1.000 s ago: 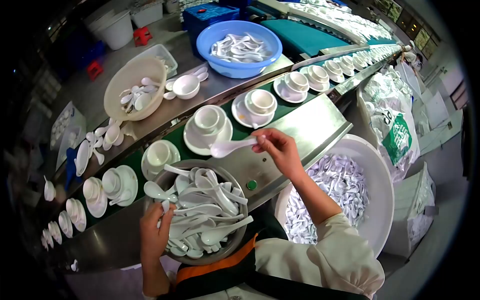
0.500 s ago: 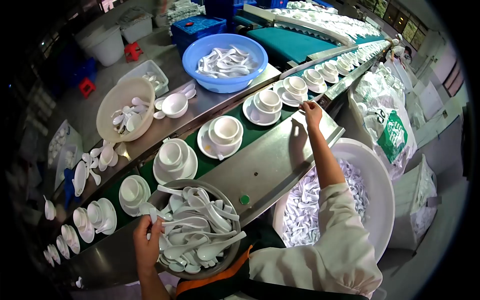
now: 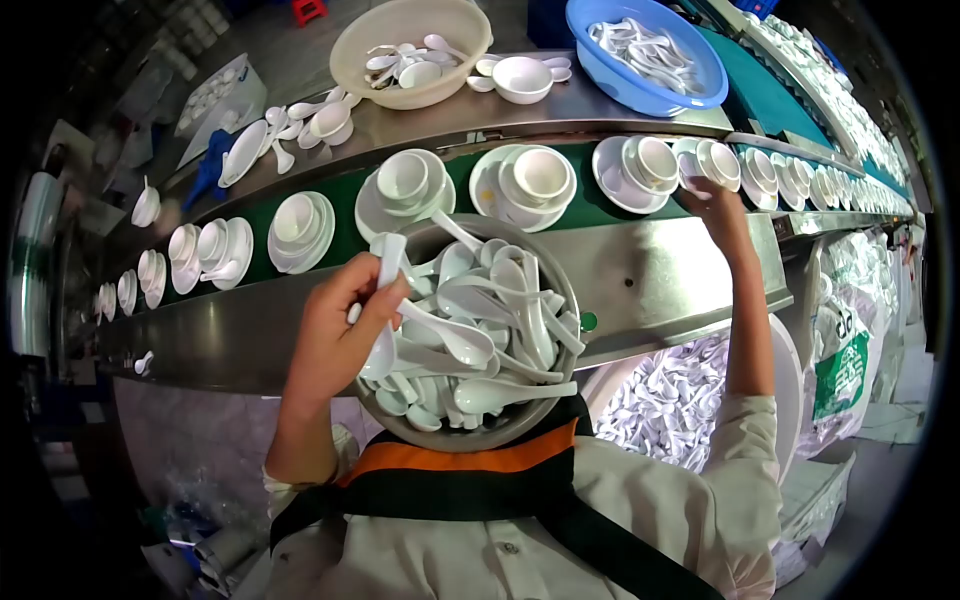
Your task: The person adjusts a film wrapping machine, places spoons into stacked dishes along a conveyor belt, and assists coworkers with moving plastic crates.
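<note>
Over the left side of a grey basin (image 3: 571,345) heaped with white ceramic soup spoons (image 3: 460,330), my left hand (image 3: 345,320) is closed around a white soup spoon (image 3: 388,258). A second white tip shows beside its fingers. My right hand (image 3: 718,212) reaches across the metal ledge to the green conveyor belt (image 3: 345,215). Its fingers are pinched together at the edge of a plate with stacked cups (image 3: 718,165); what they hold, if anything, is hidden. More sets of plate, bowl and cup (image 3: 540,175) line the belt on both sides.
Behind the belt stand a cream basin (image 3: 345,60), a blue basin (image 3: 715,90) and a white bowl (image 3: 522,80) among spoons. A large tub (image 3: 785,390) of spoons sits below the ledge at right, beside a plastic-wrapped sack (image 3: 845,330).
The view has turned left and down. My left hand has lifted a spoon upright above the basin. My right hand stays stretched out, now beside a plate on the belt.
</note>
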The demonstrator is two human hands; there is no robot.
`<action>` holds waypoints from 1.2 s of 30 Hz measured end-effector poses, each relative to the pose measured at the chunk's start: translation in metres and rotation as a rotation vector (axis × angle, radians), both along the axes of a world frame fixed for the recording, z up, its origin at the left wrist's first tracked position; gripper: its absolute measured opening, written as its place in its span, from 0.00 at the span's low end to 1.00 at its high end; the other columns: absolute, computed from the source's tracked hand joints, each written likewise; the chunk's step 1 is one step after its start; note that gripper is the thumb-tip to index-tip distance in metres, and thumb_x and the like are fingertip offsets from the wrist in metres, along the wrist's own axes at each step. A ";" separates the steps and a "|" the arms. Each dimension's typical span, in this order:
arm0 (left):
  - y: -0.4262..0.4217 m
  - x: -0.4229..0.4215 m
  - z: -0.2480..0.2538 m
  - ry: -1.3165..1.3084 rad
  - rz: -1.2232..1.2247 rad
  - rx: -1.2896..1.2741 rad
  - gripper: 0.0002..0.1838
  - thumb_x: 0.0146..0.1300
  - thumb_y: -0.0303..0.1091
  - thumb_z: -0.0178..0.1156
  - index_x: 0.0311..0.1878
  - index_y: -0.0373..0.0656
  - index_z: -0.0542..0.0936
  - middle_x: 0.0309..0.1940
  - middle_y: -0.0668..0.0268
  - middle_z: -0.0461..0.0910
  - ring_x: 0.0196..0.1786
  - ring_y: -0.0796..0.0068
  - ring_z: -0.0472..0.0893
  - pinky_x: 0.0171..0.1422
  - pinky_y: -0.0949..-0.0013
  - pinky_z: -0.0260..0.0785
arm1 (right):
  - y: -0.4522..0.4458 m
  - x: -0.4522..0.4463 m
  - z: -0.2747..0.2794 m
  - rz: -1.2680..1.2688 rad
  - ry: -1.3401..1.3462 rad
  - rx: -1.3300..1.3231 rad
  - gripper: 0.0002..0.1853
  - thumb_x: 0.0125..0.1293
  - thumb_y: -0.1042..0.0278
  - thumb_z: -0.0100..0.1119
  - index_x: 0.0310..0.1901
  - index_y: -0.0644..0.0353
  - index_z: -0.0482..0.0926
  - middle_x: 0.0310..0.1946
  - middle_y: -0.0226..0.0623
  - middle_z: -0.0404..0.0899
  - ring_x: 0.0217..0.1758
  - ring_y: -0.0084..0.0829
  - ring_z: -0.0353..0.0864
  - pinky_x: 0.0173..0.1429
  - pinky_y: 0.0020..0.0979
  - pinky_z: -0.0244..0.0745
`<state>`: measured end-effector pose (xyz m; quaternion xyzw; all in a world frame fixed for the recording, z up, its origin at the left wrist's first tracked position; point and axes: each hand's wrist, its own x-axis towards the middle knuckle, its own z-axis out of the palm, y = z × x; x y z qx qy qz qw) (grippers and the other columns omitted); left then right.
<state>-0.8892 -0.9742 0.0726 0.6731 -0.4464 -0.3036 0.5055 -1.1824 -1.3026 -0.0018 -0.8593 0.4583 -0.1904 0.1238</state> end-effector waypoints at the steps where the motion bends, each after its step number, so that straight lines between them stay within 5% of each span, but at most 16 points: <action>1: -0.001 0.000 0.000 -0.002 -0.004 0.003 0.05 0.60 0.28 0.55 0.33 0.36 0.72 0.20 0.69 0.71 0.25 0.87 0.69 0.29 0.79 0.60 | 0.032 0.021 0.013 0.152 -0.202 0.314 0.16 0.56 0.70 0.59 0.47 0.62 0.76 0.37 0.44 0.80 0.36 0.32 0.80 0.40 0.32 0.74; 2: -0.002 -0.001 0.001 -0.022 -0.050 0.039 0.05 0.59 0.28 0.56 0.32 0.36 0.72 0.20 0.70 0.71 0.24 0.87 0.69 0.28 0.79 0.59 | 0.064 0.037 0.029 0.343 -0.231 0.454 0.17 0.56 0.74 0.59 0.49 0.63 0.74 0.42 0.40 0.79 0.36 0.25 0.79 0.40 0.27 0.74; 5: -0.009 -0.007 0.003 -0.049 -0.122 0.062 0.07 0.57 0.29 0.59 0.31 0.36 0.73 0.18 0.71 0.71 0.23 0.87 0.67 0.26 0.79 0.57 | 0.135 0.073 0.051 0.701 -0.184 0.381 0.18 0.51 0.74 0.62 0.46 0.59 0.75 0.38 0.33 0.78 0.35 0.27 0.78 0.35 0.26 0.74; 7: -0.011 -0.008 0.004 -0.100 -0.149 0.053 0.07 0.57 0.30 0.59 0.31 0.36 0.73 0.19 0.71 0.71 0.23 0.87 0.65 0.26 0.80 0.57 | 0.154 0.086 0.045 0.825 -0.023 -0.105 0.15 0.48 0.67 0.64 0.39 0.57 0.77 0.32 0.33 0.77 0.34 0.31 0.77 0.33 0.28 0.74; 8: -0.010 -0.008 0.006 -0.086 -0.138 0.044 0.07 0.56 0.30 0.60 0.31 0.35 0.74 0.18 0.72 0.70 0.22 0.88 0.63 0.26 0.80 0.56 | 0.160 0.090 0.040 0.821 -0.031 -0.168 0.12 0.48 0.63 0.65 0.33 0.56 0.76 0.28 0.29 0.76 0.32 0.31 0.76 0.31 0.29 0.73; 13: -0.013 -0.003 0.000 -0.177 -0.177 0.044 0.10 0.54 0.33 0.62 0.32 0.36 0.75 0.23 0.69 0.73 0.24 0.83 0.67 0.28 0.77 0.59 | 0.167 0.095 0.031 0.841 0.012 -0.271 0.10 0.50 0.62 0.62 0.32 0.56 0.74 0.26 0.29 0.73 0.32 0.30 0.76 0.29 0.31 0.72; 19: -0.030 -0.003 -0.022 -0.421 -0.202 0.097 0.15 0.49 0.36 0.63 0.39 0.39 0.75 0.35 0.61 0.75 0.40 0.64 0.74 0.46 0.66 0.65 | 0.148 0.093 0.037 0.732 -0.287 0.119 0.09 0.51 0.67 0.63 0.34 0.58 0.80 0.27 0.33 0.78 0.29 0.34 0.78 0.32 0.31 0.73; 21: -0.042 -0.013 -0.022 -0.776 -0.267 -0.079 0.19 0.48 0.34 0.63 0.44 0.40 0.74 0.41 0.60 0.74 0.48 0.61 0.72 0.51 0.65 0.64 | 0.116 0.114 0.038 0.654 -0.131 0.115 0.09 0.51 0.67 0.61 0.35 0.59 0.80 0.30 0.39 0.79 0.29 0.37 0.79 0.34 0.32 0.72; 22: -0.042 -0.013 -0.021 -0.728 -0.292 -0.006 0.21 0.48 0.35 0.63 0.47 0.41 0.73 0.44 0.59 0.74 0.51 0.58 0.70 0.55 0.62 0.61 | 0.111 0.124 0.035 0.733 -0.086 0.181 0.09 0.51 0.68 0.61 0.34 0.59 0.80 0.29 0.40 0.79 0.29 0.37 0.79 0.34 0.33 0.72; 31: -0.038 -0.007 -0.035 -0.697 -0.596 0.145 0.17 0.48 0.34 0.63 0.41 0.40 0.74 0.35 0.59 0.72 0.44 0.58 0.70 0.52 0.61 0.61 | 0.115 0.159 0.041 0.935 0.215 0.135 0.04 0.52 0.70 0.58 0.29 0.59 0.79 0.23 0.35 0.79 0.27 0.33 0.80 0.33 0.32 0.72; 33: -0.039 -0.006 -0.034 -0.669 -0.613 0.115 0.16 0.47 0.34 0.63 0.40 0.40 0.74 0.34 0.59 0.72 0.43 0.59 0.70 0.51 0.62 0.61 | 0.112 0.163 0.046 0.777 0.245 0.453 0.07 0.49 0.70 0.59 0.32 0.57 0.79 0.24 0.38 0.80 0.26 0.32 0.81 0.35 0.32 0.74; 36: -0.042 -0.009 -0.032 -0.534 -0.661 0.250 0.15 0.46 0.33 0.63 0.37 0.40 0.75 0.33 0.60 0.72 0.43 0.60 0.70 0.50 0.63 0.62 | 0.101 0.162 0.046 0.800 0.181 0.495 0.06 0.51 0.76 0.55 0.33 0.62 0.77 0.23 0.39 0.79 0.24 0.30 0.81 0.32 0.28 0.74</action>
